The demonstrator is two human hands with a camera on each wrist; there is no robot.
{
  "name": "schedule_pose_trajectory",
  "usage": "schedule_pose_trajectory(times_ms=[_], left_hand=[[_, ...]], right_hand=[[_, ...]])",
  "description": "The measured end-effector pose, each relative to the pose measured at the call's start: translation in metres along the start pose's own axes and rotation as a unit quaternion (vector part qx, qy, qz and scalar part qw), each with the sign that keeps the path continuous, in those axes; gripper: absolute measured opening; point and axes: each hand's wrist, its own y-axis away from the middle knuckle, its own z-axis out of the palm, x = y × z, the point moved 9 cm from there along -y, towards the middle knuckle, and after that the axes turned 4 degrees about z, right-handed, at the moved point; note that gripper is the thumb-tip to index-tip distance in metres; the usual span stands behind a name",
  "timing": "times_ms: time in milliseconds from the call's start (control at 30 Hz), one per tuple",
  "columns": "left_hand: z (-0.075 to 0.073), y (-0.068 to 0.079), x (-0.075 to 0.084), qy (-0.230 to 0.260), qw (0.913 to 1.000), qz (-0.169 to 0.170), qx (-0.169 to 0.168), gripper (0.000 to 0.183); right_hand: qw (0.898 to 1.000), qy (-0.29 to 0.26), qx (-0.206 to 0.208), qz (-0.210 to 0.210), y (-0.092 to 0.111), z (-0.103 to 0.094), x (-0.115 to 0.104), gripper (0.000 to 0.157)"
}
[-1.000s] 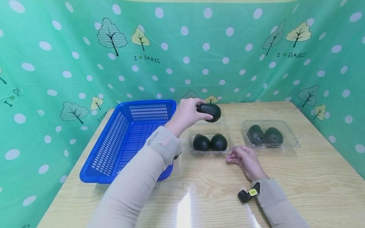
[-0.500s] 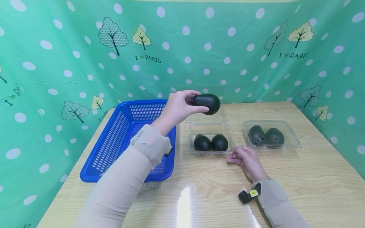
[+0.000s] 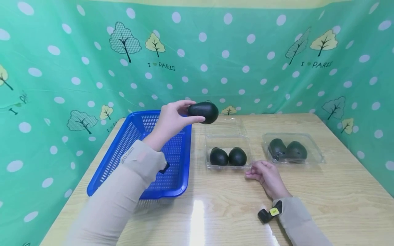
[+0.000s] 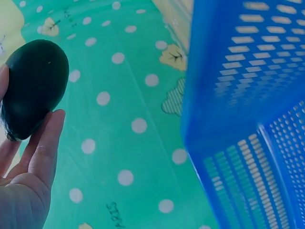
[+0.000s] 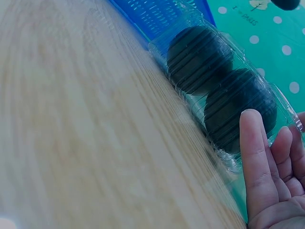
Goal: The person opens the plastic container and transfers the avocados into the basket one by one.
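Observation:
My left hand point(image 3: 172, 119) holds a dark avocado point(image 3: 204, 112) in the air, thumb on the near side and fingers behind its narrow end. In the left wrist view the avocado point(image 4: 35, 88) tapers down to its stem end, left of the blue basket point(image 4: 190, 119). Two more avocados point(image 3: 219, 156) sit side by side in a clear plastic clamshell box point(image 3: 228, 140), whose lid point(image 3: 226, 127) is folded back behind it. At the box's front right corner rests my right hand point(image 3: 267, 177), its thumb and fingers extended, fingertips right at the rim.
The blue perforated basket point(image 3: 184, 153) stands on the left of the wooden table point(image 3: 234, 212), under my left forearm. To the right, a second clear box point(image 3: 314, 150) contains two avocados point(image 3: 296, 151). A polka-dot curtain point(image 3: 215, 68) hangs behind the table.
My left hand has lifted the avocado and carried it left, from above the folded-back lid to near the basket's right rim. The right hand has stayed at the box corner.

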Motion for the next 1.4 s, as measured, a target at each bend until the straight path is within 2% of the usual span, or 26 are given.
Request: schedule_pose_trajectory(times_ms=[267,633,1000,1200,1400], left_hand=[[-0.021,0.006,-0.027,0.01,0.9993,-0.028,0.02,0.062],[-0.037,0.01,-0.06,0.012,0.9979,-0.051,0.038,0.07],[-0.045,0.01,-0.089,-0.003,0.9969,-0.071,0.032,0.071],[-0.042,0.008,-0.104,-0.005,0.9962,-0.083,0.028,0.072],[-0.039,0.01,-0.126,0.012,0.9931,-0.112,0.033,0.074]], right_hand=[[1.0,-0.004,0.0,-0.002,-0.001,0.0,0.002,0.024],[1.0,-0.001,0.0,-0.004,-0.001,-0.001,0.001,0.025],[1.0,0.002,0.003,-0.001,-0.001,-0.001,0.001,0.025],[1.0,0.002,-0.001,-0.003,-0.001,-0.001,-0.001,0.024],[1.0,-0.001,-0.004,-0.004,-0.001,0.001,-0.001,0.024]])
